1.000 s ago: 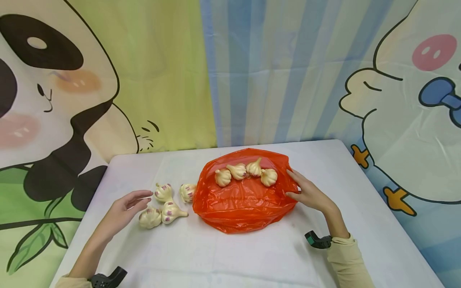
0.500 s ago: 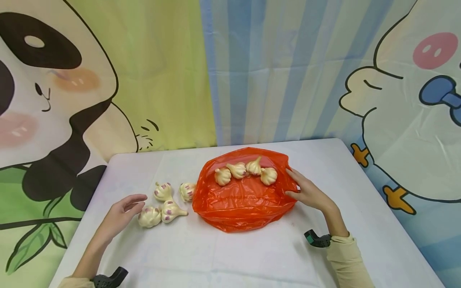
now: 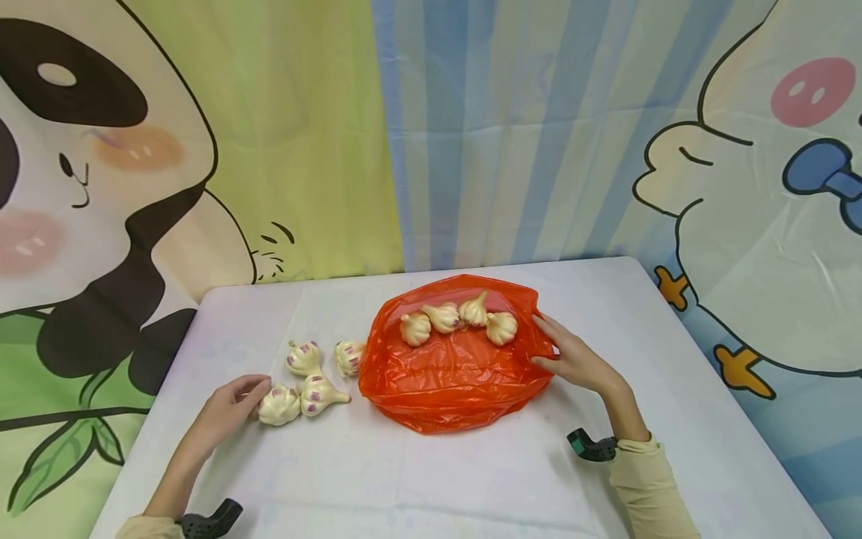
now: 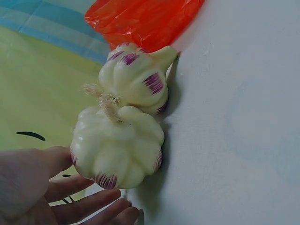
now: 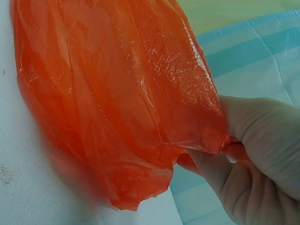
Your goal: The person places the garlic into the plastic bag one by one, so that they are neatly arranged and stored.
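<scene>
My left hand [image 3: 232, 412] is at the left end of a group of garlic bulbs. In the left wrist view its thumb and loosely spread fingers [image 4: 86, 206] lie right at the side of the nearest garlic bulb [image 4: 117, 147], a pale one with purple streaks. A second bulb [image 4: 133, 77] sits behind that one. On the right, my right hand [image 3: 582, 363] holds the edge of a red plastic bag [image 3: 458, 374], pinched between thumb and fingers in the right wrist view. The bag's mouth gapes, and several garlic bulbs [image 3: 444, 319] rest inside towards the back.
A white-covered table [image 3: 431, 479] bears everything. Two more loose bulbs, one farther back [image 3: 304, 358] and one against the bag's left side [image 3: 349, 358], lie near the left hand. Behind the table hangs a cartoon-printed curtain [image 3: 323, 150].
My left hand has drawn back slightly and come down beside the leftmost garlic bulb. The right hand keeps its hold on the bag's edge; the bulbs stay put.
</scene>
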`<action>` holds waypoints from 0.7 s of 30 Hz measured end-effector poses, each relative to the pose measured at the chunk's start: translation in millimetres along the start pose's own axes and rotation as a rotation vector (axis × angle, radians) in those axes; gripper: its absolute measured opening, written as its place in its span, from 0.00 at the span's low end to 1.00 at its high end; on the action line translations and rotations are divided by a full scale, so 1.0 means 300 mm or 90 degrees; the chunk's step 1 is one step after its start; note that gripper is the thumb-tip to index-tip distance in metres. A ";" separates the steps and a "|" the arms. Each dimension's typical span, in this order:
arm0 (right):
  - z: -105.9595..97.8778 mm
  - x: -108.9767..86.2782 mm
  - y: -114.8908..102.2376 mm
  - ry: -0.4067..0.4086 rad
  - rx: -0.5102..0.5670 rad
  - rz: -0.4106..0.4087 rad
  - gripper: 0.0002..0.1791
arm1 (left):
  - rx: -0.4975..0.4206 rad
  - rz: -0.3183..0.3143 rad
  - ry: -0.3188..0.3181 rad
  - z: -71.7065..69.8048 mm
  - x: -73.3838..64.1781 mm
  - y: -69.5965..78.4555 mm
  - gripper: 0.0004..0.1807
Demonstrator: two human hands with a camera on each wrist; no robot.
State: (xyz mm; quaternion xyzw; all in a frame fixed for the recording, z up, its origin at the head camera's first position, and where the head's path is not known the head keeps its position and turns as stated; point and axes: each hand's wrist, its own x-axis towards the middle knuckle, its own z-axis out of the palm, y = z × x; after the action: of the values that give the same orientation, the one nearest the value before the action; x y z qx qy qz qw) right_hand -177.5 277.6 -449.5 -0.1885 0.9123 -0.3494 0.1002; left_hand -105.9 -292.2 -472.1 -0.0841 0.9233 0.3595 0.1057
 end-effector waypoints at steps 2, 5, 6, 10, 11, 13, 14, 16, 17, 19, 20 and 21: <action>0.000 0.000 -0.001 -0.001 0.001 0.003 0.43 | 0.006 0.001 -0.009 -0.005 0.001 0.004 0.34; 0.000 0.001 -0.002 -0.003 -0.002 0.006 0.43 | 0.012 0.002 -0.024 -0.008 -0.002 0.012 0.35; 0.000 0.002 -0.003 -0.004 -0.001 0.007 0.43 | 0.013 0.000 -0.029 -0.008 -0.003 0.015 0.35; 0.000 0.002 -0.005 -0.003 0.000 0.011 0.43 | 0.020 -0.008 -0.051 -0.006 -0.009 0.028 0.39; 0.000 0.001 -0.006 -0.004 0.001 0.012 0.43 | 0.022 -0.007 -0.055 -0.005 -0.009 0.031 0.39; 0.000 -0.001 -0.007 -0.004 0.002 0.013 0.43 | 0.019 -0.014 -0.064 -0.003 -0.010 0.035 0.40; 0.000 -0.001 -0.007 -0.004 0.002 0.012 0.43 | 0.013 -0.018 -0.069 -0.002 -0.010 0.036 0.40; 0.000 -0.003 -0.009 -0.004 0.004 0.011 0.43 | -0.003 -0.027 -0.077 0.003 -0.008 0.039 0.40; -0.001 -0.003 -0.010 -0.003 0.004 0.011 0.43 | -0.017 -0.032 -0.083 0.006 -0.007 0.039 0.40; -0.002 -0.003 -0.012 -0.002 0.005 0.011 0.43 | -0.040 -0.037 -0.087 0.012 -0.005 0.039 0.39; -0.002 -0.004 -0.013 -0.002 0.005 0.011 0.42 | -0.046 -0.037 -0.088 0.015 -0.003 0.039 0.38; -0.003 -0.004 -0.014 -0.002 0.006 0.012 0.42 | -0.045 -0.036 -0.087 0.017 -0.002 0.038 0.38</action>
State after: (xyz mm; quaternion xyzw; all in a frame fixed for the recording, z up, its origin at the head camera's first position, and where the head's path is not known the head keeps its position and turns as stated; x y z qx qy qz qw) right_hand -175.6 275.8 -446.0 -0.1801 0.9123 -0.3523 0.1057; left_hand -107.2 -280.4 -468.2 -0.0889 0.8980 0.3936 0.1752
